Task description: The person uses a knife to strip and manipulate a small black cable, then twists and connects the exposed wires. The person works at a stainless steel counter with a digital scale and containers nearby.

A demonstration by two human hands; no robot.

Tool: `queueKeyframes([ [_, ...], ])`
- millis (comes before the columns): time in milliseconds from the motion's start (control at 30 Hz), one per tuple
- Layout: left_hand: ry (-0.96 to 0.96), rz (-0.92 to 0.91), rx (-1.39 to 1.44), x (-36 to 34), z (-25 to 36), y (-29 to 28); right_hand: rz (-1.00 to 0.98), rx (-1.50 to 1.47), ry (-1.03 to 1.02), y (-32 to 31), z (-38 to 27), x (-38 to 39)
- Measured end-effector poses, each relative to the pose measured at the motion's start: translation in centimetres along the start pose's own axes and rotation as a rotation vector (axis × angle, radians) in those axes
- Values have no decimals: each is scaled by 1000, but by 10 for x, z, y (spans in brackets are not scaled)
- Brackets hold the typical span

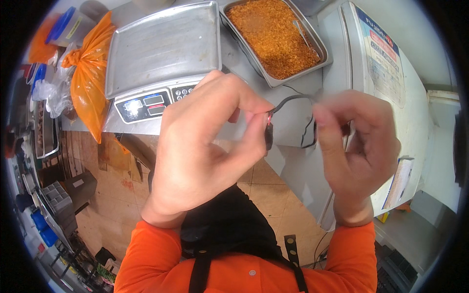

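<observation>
In front of my chest, both hands are raised over the counter's front edge. My left hand (198,151) pinches a small dark piece (268,136) with a red glow between thumb and forefinger. From it a thin black cable (294,96) arches across to my right hand (359,141) and also hangs in a loop between the hands. My right thumb and forefinger close on the cable's other side; that spot is blurred, and any end piece there cannot be made out.
Behind my left hand stands a digital scale (141,106) with a metal platform (163,51). Beside it sits a tied orange bag (90,90). A steel pan of orange-brown crumbly food (268,36) lies farther back. At the right is a white appliance (422,88); tiled floor (115,195) shows below.
</observation>
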State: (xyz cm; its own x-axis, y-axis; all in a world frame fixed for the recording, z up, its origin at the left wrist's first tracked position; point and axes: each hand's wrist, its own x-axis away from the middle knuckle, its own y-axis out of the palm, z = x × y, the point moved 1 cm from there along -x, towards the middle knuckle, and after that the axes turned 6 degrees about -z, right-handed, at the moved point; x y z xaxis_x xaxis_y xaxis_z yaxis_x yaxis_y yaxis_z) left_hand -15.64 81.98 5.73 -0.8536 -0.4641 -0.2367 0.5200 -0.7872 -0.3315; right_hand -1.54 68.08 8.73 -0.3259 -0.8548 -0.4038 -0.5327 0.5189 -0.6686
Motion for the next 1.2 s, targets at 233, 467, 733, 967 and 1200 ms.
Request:
queueKeyframes([
  [233,56,66,-101,-5,-3,11,-131,-176,250,12,-2,-3],
  [467,109,73,-213,-4,2,15,-161,112,-7,6,8,-10],
  [733,92,-36,-126,-9,-11,0,-533,-194,271,2,30,-10],
  [967,-31,97,109,9,11,13,-136,-36,273,15,24,-10],
  [1200,-181,192,574,-4,-12,44,-101,-41,154,30,21,-4],
])
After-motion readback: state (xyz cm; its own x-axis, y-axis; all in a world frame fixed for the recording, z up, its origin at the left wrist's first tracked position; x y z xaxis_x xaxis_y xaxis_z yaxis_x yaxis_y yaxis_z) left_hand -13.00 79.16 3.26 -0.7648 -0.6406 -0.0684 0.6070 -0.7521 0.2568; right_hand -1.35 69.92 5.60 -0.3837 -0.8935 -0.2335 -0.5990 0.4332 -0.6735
